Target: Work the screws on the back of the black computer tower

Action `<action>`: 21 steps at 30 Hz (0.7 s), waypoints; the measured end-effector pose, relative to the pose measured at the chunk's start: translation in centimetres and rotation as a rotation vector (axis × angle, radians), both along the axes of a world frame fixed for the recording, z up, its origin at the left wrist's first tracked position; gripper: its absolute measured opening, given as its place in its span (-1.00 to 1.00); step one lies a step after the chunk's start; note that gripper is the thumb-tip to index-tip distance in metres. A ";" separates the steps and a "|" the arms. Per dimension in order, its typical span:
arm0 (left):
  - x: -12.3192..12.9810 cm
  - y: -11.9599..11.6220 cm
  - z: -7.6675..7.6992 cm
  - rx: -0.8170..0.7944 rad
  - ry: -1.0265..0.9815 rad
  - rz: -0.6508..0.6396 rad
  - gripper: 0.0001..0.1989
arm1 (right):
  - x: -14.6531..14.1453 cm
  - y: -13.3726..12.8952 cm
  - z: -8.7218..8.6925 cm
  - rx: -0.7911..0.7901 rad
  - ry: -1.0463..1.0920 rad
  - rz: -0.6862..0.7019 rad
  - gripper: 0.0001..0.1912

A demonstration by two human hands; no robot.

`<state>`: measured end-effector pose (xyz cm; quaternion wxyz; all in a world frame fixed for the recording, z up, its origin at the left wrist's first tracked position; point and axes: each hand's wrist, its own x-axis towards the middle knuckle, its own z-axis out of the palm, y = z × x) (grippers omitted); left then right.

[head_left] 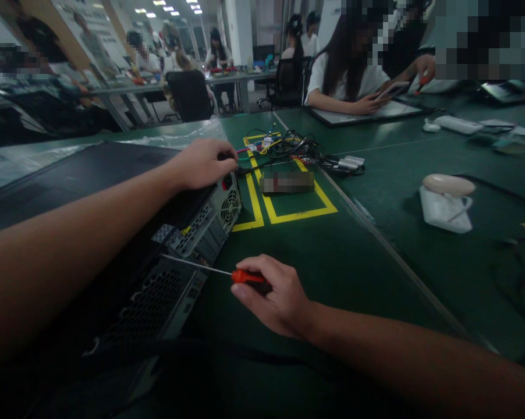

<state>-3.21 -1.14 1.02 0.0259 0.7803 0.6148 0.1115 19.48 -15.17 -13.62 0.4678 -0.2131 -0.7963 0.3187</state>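
A black desktop computer case (127, 169) lies on its side at the left, its metal rear panel with vents and ports facing right. My left hand (205, 163) is on the case's far rear corner, above the power supply fan (230, 208), with its fingers curled at the edge and its fingertips partly hidden. Between the thumb and fingers of my right hand (280, 294) is a screwdriver (248, 277) with an orange-and-black handle. Its long thin shaft points left, and the tip meets the rear panel near the expansion slots; the exact contact spot is too small to tell.
Bundled cables (293, 145) and a pixelated dark object (287, 182) lie within yellow tape (301, 217) on the green table (376, 192). At right are a white holder with a beige oval top (446, 203) and black cables. Across the table, a person (350, 75) holds a tablet-like device.
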 end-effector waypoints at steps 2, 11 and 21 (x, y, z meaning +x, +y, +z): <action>0.0 0.0 0.0 -0.002 -0.007 0.003 -0.54 | -0.1 -0.2 -0.1 -0.010 0.025 -0.007 -0.78; -0.1 0.1 0.1 -0.007 -0.006 -0.013 -0.53 | -0.2 -0.1 -0.2 -0.016 0.039 0.013 -0.86; 0.0 0.0 0.1 -0.003 -0.005 0.008 -0.50 | -0.1 0.0 -0.1 -0.040 0.012 0.021 -0.84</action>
